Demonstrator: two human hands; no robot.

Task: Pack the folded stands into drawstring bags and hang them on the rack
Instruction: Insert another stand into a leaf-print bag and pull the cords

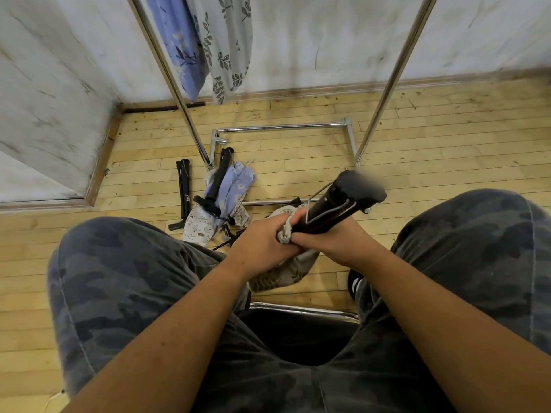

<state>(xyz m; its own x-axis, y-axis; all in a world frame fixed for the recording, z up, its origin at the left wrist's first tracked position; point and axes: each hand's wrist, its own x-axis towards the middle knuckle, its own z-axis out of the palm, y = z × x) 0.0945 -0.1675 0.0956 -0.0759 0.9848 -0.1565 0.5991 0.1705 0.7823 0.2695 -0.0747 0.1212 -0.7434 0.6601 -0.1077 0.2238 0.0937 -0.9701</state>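
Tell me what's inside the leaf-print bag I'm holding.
A black folded stand enters the leaf-print bag at its mouth, which left hand and right hand grip; its upper part sticks out. Cloth and hands hide its lower end.

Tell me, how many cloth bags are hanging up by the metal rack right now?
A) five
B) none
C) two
C: two hang side by side next to the left pole of the rack, a blue flowered bag and a grey leaf-print bag.
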